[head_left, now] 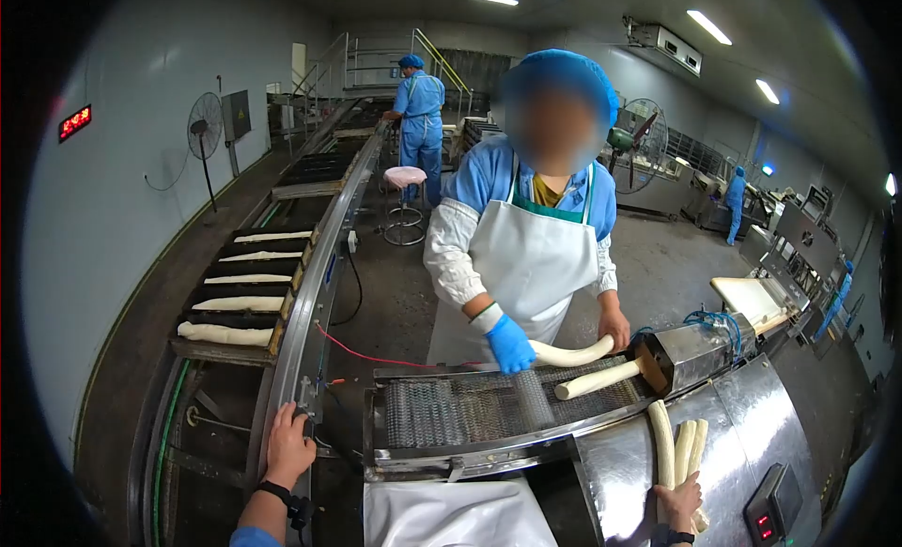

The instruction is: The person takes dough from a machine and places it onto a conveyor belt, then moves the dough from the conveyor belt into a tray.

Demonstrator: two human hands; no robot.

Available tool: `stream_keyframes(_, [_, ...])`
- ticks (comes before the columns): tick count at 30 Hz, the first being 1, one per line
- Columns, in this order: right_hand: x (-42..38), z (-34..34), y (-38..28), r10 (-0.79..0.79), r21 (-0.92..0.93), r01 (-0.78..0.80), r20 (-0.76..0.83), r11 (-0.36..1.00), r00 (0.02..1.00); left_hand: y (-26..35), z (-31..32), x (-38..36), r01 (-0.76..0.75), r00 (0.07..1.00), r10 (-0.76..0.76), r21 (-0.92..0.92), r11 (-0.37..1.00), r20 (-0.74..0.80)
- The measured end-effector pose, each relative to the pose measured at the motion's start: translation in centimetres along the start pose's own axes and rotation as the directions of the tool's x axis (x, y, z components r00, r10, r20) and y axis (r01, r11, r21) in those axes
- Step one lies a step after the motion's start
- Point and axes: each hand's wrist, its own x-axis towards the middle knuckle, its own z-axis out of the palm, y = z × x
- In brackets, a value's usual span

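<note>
My left hand (289, 445) rests on the conveyor's metal side rail (299, 345), its fingers stretched forward beside a small dark fitting. On the steel worktop (625, 458) my right hand (680, 502) is closed round the near ends of long pale dough rolls (684, 448), which lie side by side. Across from me, a co-worker's gloved hand (510, 344) and bare hand (614, 323) hold another dough roll (571, 353) above a metal mesh belt (460, 408). One more dough roll (598, 379) lies on that belt, by the outlet of a steel machine (700, 350).
Dark baking pans (246, 290) holding dough strips sit on the conveyor at left. A digital scale (772, 506) stands at the worktop's right. White sheeting (456, 517) lies below the mesh belt. A stool (404, 178) and another worker (420, 115) are farther back.
</note>
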Motion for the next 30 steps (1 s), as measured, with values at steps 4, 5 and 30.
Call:
stream_keyframes(4, [-1.1, -0.1, 0.0, -0.042, 0.045, 0.042, 0.005, 0.998, 0.999, 0.2, -0.2, 0.1, -0.001, 1.000, 0.001, -0.010, 1.000, -0.005])
stream_keyframes(5, [-1.3, 0.1, 0.1, -0.065, 0.034, 0.065, -0.002, 0.997, 0.998, 0.1, 0.0, 0.0, -0.004, 1.000, 0.004, -0.008, 1.000, -0.010])
stream_keyframes(30, [-8.4, 2.4, 9.7, 0.372, 0.965, -0.150, 0.061, 0.215, 0.926, 0.2, 0.0, -0.1, 0.016, 0.999, -0.017, 0.014, 1.000, 0.042])
